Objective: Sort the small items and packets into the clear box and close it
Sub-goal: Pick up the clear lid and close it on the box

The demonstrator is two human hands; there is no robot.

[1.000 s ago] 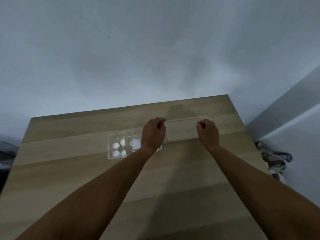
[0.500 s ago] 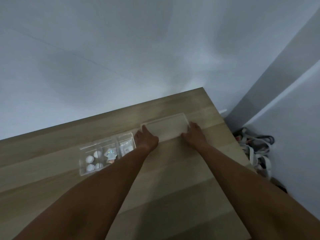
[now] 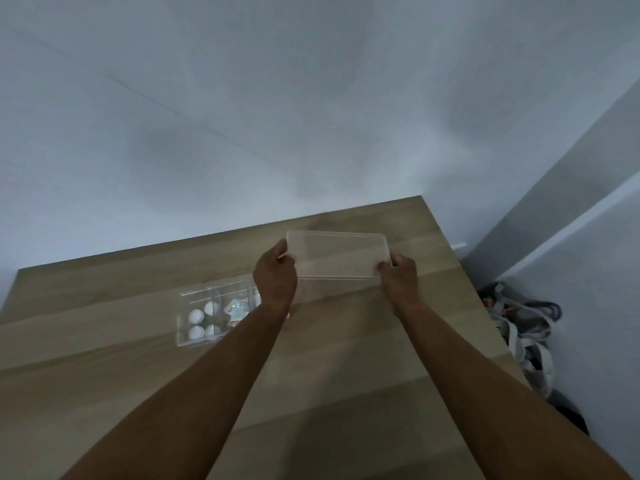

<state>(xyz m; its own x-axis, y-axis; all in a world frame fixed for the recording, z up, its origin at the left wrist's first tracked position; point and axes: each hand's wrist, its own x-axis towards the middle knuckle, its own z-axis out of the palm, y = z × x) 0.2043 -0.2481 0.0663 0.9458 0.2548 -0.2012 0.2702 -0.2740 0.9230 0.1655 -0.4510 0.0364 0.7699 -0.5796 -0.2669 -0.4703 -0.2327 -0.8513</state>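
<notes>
A clear lid [image 3: 337, 254] is held above the wooden table [image 3: 346, 358], tilted, by both hands. The left hand [image 3: 275, 277] is closed on the lid's short edge at 9 o'clock; the right hand [image 3: 398, 277] is closed on the opposite edge at 3 o'clock. The clear box [image 3: 214, 310], uncovered, is seen at 8 o'clock from the lid, resting on the table and partly hidden by the left forearm. White round items [image 3: 201, 322] are contained in its leftmost compartment, and a shiny packet [image 3: 237, 308] in the next. A heap of straps [image 3: 519, 327] is seen on the floor at 3 o'clock, beyond the table edge.
</notes>
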